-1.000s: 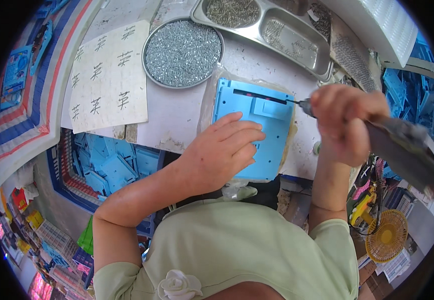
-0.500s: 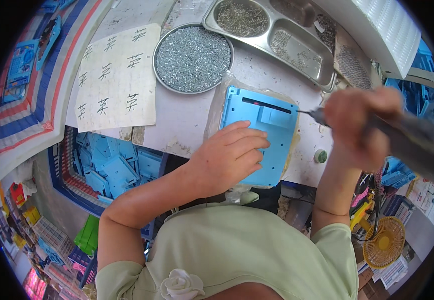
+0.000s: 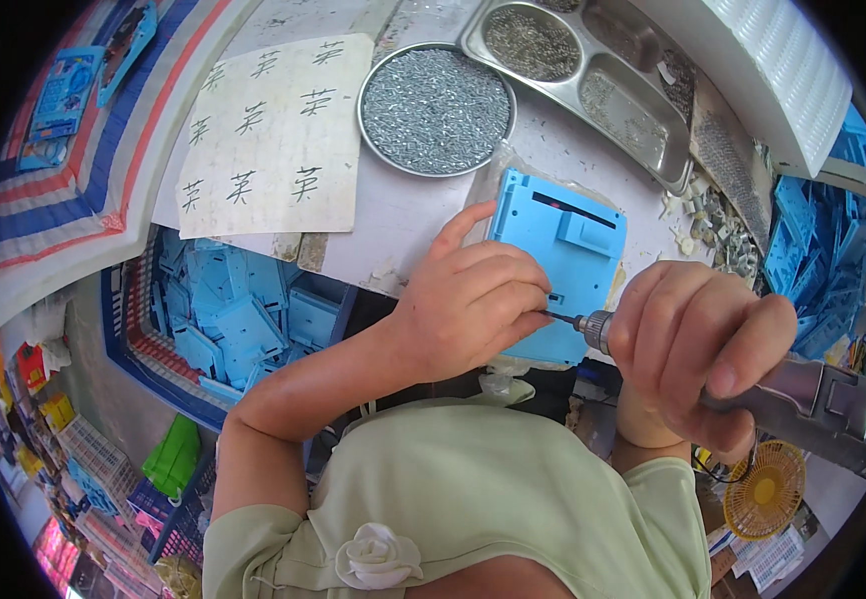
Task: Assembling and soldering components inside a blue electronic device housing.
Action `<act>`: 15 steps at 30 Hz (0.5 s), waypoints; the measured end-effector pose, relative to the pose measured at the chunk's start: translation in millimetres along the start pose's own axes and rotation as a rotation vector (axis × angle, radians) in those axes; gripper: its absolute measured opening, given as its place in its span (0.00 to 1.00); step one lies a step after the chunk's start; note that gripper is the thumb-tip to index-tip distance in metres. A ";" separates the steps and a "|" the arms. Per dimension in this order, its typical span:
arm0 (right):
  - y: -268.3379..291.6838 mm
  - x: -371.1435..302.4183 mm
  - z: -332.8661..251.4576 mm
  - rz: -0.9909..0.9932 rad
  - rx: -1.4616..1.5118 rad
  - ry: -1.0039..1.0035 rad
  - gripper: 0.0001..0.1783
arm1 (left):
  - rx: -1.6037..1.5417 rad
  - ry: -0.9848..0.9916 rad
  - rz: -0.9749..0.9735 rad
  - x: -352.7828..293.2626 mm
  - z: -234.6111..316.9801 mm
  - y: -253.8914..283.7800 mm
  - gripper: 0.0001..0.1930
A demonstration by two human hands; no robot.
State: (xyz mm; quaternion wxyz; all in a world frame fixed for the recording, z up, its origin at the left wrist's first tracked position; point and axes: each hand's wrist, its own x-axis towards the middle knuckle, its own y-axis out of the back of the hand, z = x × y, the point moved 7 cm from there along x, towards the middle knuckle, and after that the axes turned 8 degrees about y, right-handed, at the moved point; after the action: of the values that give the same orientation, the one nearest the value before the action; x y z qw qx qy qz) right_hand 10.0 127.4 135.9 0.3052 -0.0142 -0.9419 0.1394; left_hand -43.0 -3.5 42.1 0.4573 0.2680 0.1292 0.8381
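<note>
A blue plastic case (image 3: 582,265) with a dark slot near its far edge lies on a clear plastic sheet at the table's front. Over its left part rests my left hand (image 3: 478,290), the little finger stretched along the left edge. Its thumb and forefinger close together at the tip of the bit; whatever they pinch is too small to make out. My right hand (image 3: 697,344) is wrapped round a grey electric screwdriver (image 3: 797,389), held nearly level from the right. Its thin bit points left and meets the left fingertips over the case.
A round metal dish (image 3: 438,110) full of small screws sits beyond the case, beside a steel compartment tray (image 3: 642,140) of small parts. A paper sheet (image 3: 273,140) lies left. Blue plastic parts fill a basket (image 3: 118,329) below left; more blue parts (image 3: 817,255) are piled right.
The screwdriver's bit has moved from the case's far right corner nearer to me and leftward, to my left fingertips. My left thumb and forefinger have drawn together there.
</note>
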 end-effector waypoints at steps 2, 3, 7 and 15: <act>-2.2 4.3 2.9 0.009 -0.011 -0.006 0.17 | 0.069 -0.044 0.001 2.6 1.6 8.1 0.11; -1.2 7.3 4.5 0.021 -0.039 0.006 0.16 | 0.094 -0.046 -0.007 6.8 0.0 13.0 0.12; 15.6 27.0 14.3 0.058 -0.186 0.095 0.11 | 0.247 0.020 0.324 50.8 -49.4 77.9 0.13; 35.8 38.3 71.4 0.138 -0.120 0.113 0.12 | 0.674 0.188 0.279 52.7 -98.1 87.3 0.05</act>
State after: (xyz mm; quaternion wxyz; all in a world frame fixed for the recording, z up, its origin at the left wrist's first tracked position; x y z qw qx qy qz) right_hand -64.6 148.0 92.7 0.3463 -0.1051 -0.9266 0.1026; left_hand -182.6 -4.6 19.2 0.2109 0.3406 0.4014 0.8237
